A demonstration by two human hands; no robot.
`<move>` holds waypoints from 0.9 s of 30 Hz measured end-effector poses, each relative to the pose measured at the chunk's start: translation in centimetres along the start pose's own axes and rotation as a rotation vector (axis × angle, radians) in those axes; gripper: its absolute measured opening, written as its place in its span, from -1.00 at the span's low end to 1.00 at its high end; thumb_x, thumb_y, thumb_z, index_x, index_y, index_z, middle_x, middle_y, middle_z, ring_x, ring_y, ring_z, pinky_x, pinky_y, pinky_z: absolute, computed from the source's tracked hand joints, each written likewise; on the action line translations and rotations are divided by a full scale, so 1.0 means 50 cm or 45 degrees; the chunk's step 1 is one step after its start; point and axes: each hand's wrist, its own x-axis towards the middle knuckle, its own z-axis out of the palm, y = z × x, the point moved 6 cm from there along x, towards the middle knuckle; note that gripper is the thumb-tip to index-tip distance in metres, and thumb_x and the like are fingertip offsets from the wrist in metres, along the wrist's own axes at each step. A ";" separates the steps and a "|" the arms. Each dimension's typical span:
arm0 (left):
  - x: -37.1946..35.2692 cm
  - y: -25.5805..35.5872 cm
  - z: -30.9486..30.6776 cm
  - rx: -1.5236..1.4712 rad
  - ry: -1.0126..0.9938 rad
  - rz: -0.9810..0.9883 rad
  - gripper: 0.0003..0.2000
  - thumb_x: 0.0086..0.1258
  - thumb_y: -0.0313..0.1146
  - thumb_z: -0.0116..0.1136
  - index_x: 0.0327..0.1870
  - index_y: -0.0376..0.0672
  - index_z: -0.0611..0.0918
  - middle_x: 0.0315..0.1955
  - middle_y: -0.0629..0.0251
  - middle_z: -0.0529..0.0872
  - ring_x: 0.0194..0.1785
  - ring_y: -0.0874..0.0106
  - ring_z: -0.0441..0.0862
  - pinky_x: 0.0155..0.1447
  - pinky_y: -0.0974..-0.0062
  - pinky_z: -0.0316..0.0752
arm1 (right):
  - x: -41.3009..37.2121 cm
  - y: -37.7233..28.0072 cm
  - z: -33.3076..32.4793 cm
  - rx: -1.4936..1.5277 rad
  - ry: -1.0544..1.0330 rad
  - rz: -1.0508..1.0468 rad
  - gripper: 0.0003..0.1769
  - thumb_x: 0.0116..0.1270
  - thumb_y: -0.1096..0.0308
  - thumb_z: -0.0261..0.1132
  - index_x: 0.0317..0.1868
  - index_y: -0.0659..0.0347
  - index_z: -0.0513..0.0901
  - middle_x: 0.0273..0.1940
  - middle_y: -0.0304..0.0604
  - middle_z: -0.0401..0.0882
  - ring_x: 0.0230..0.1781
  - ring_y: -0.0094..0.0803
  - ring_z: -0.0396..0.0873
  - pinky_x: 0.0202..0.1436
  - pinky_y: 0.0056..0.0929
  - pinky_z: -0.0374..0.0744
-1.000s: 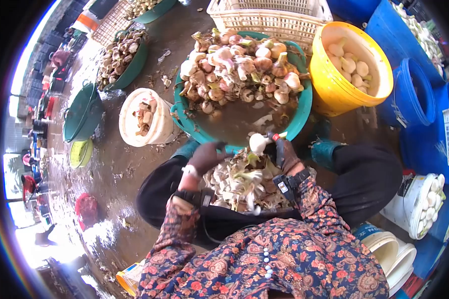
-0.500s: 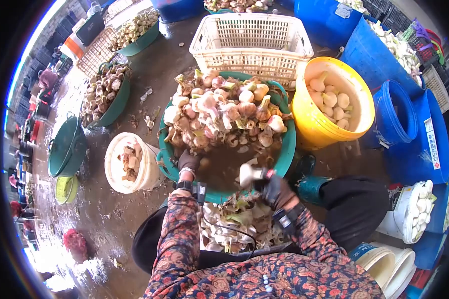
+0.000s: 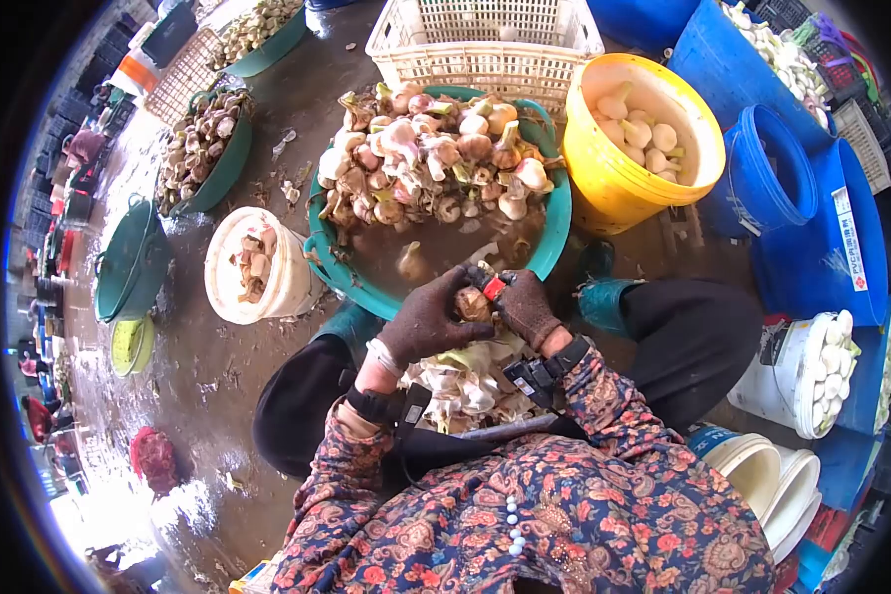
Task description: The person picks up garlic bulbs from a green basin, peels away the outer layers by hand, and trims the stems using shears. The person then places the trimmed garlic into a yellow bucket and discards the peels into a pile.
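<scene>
Two dark-gloved hands meet over the person's lap, just at the near rim of the teal basin [image 3: 560, 223]. The left hand [image 3: 421, 325] is curled around a brownish bulb [image 3: 472, 303], its fingers wrapped beneath it. The right hand [image 3: 528, 309] is closed on a red-handled tool [image 3: 492, 287], seemingly a small knife, held against the bulb's top. The tool's edge is hidden between the gloves.

The main hazard looks to be a slip. The gloves and the bulb appear wet and muddy, and the tool works right beside the left fingers, so a skid off the skin would likely carry the edge into the left glove.

The bulb could also squirt out of the grip. It might then fall into the murky water in the basin, below the heap of unpeeled bulbs [image 3: 421, 158], or sink into the pile of peelings [image 3: 465, 381] on the lap.

That pile is heaped high, and a shift of the knees would probably spill it onto the wet floor [image 3: 228, 396].

The yellow bucket [image 3: 604, 188] of clean white bulbs stands close on the right, touching the basin, so flung mud or skin could well land in it. The white bucket [image 3: 289, 289] of scraps sits on the opposite side.
</scene>
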 end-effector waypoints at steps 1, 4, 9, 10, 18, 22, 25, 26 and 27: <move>-0.006 -0.001 0.002 0.045 0.074 -0.008 -0.36 -0.05 -0.24 0.45 0.11 -0.21 0.49 -0.12 0.03 0.60 -0.08 0.25 0.59 -0.04 0.43 0.48 | -0.011 -0.007 -0.004 -0.080 -0.033 0.058 -0.64 0.16 0.08 0.29 -0.42 0.28 0.64 -0.53 0.09 0.57 -0.47 0.00 0.57 -0.41 -0.18 0.44; -0.022 0.009 0.024 0.210 0.169 0.034 -0.40 -0.15 -0.19 0.48 0.00 -0.19 0.57 -0.28 0.08 0.59 -0.23 0.17 0.57 -0.12 0.35 0.49 | -0.036 -0.011 -0.006 -0.282 -0.074 0.052 -0.60 0.22 0.06 0.24 -0.38 0.31 0.63 -0.55 0.11 0.55 -0.50 -0.11 0.57 -0.43 -0.24 0.44; -0.030 0.003 0.031 0.301 0.201 0.063 -0.37 -0.23 -0.21 0.50 -0.02 -0.20 0.58 -0.29 0.06 0.58 -0.21 0.14 0.56 -0.08 0.32 0.48 | -0.059 -0.012 -0.012 -0.252 -0.067 -0.009 -0.65 0.21 0.09 0.25 -0.34 0.27 0.64 -0.48 0.10 0.59 -0.42 0.00 0.59 -0.39 -0.19 0.46; -0.029 -0.005 0.029 0.241 0.181 0.073 -0.37 -0.20 -0.22 0.50 -0.01 -0.25 0.57 -0.26 0.10 0.60 -0.18 0.23 0.58 -0.05 0.36 0.47 | -0.058 0.002 -0.004 -0.135 -0.116 -0.023 -0.66 0.22 0.12 0.25 -0.34 0.29 0.62 -0.50 0.05 0.59 -0.45 -0.06 0.58 -0.40 -0.22 0.46; -0.030 -0.070 0.093 -0.724 0.309 -0.248 -0.29 -0.04 -0.40 0.46 0.16 -0.42 0.36 0.00 0.16 0.54 0.03 0.43 0.51 0.13 0.47 0.42 | -0.085 -0.026 0.015 1.080 -0.328 0.584 -0.54 0.32 -0.11 0.10 -0.26 0.15 0.61 -0.51 -0.35 0.55 -0.58 -0.61 0.49 -0.60 -0.65 0.41; -0.040 -0.037 0.042 -0.152 0.587 -0.002 -0.11 -0.10 -0.28 0.50 0.31 -0.25 0.23 0.11 0.08 0.46 0.21 0.31 0.38 0.23 0.36 0.33 | -0.053 0.054 0.037 0.947 -0.403 0.488 -0.50 0.36 -0.13 0.02 -0.18 0.18 0.57 -0.51 -0.35 0.53 -0.63 -0.60 0.44 -0.60 -0.65 0.39; -0.032 -0.012 0.022 0.135 0.249 0.087 -0.35 -0.01 -0.40 0.44 0.17 -0.27 0.43 0.02 0.07 0.54 0.11 0.41 0.48 0.11 0.47 0.43 | -0.033 0.118 0.096 0.991 -0.894 0.255 -0.59 0.39 -0.02 0.04 -0.19 0.17 0.57 -0.57 -0.39 0.44 -0.64 -0.60 0.36 -0.60 -0.65 0.32; -0.034 -0.017 0.023 0.138 0.250 0.081 -0.35 -0.01 -0.40 0.44 0.17 -0.27 0.43 0.02 0.07 0.54 0.11 0.41 0.48 0.11 0.47 0.43 | -0.034 0.125 0.111 0.864 -0.730 0.257 -0.60 0.35 -0.03 0.10 -0.34 0.16 0.56 -0.63 -0.36 0.39 -0.66 -0.59 0.31 -0.59 -0.62 0.28; -0.034 -0.041 0.038 -0.039 0.132 -0.069 -0.50 0.06 -0.44 0.37 0.07 -0.29 0.50 -0.09 0.13 0.59 0.01 0.46 0.52 0.04 0.52 0.46 | -0.032 0.133 0.113 0.734 -0.567 0.258 -0.57 0.32 -0.05 0.16 -0.49 0.15 0.55 -0.69 -0.33 0.34 -0.67 -0.58 0.25 -0.58 -0.58 0.25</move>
